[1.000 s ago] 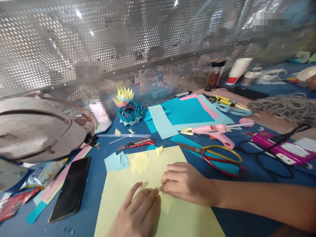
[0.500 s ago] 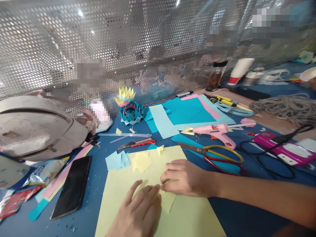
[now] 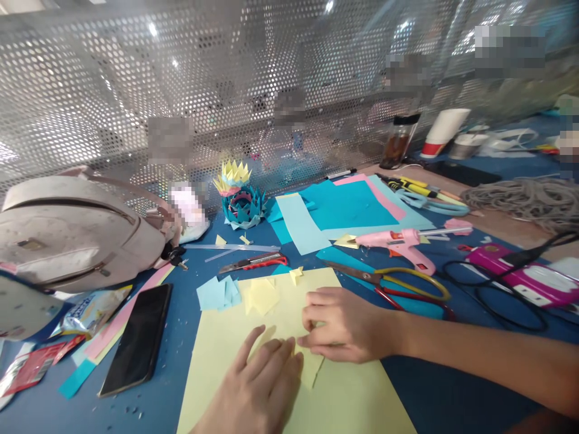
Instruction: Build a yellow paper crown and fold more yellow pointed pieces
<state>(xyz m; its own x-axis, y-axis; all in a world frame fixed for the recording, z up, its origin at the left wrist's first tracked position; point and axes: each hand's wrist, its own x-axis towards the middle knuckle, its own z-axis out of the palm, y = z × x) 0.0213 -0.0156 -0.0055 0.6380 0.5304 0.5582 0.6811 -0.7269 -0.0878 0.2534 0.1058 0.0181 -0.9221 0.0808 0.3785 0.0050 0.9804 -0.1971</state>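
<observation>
A large pale yellow sheet of paper (image 3: 353,401) lies on the blue table in front of me. On it rests a small yellow paper piece (image 3: 312,369), partly covered by both hands. My left hand (image 3: 257,386) lies over its left side, fingers stretched out and pressing down. The fingers of my right hand (image 3: 346,325) are curled together, pinching the piece's upper edge; the exact grip is partly hidden. Beyond my fingers are a small stack of yellow paper pieces (image 3: 262,295), light blue paper squares (image 3: 218,293) and a little folded yellow piece (image 3: 296,275).
Scissors (image 3: 384,280), a pink glue gun (image 3: 398,241) and a purple power strip (image 3: 515,274) lie at the right. A utility knife (image 3: 256,262) and a paper lotus (image 3: 242,202) stand farther back. A phone (image 3: 138,337) and a backpack (image 3: 81,229) are at the left.
My right hand has drawn slightly right, away from my left fingertips, its fingers still curled at the small yellow piece. The whole view has shifted a little.
</observation>
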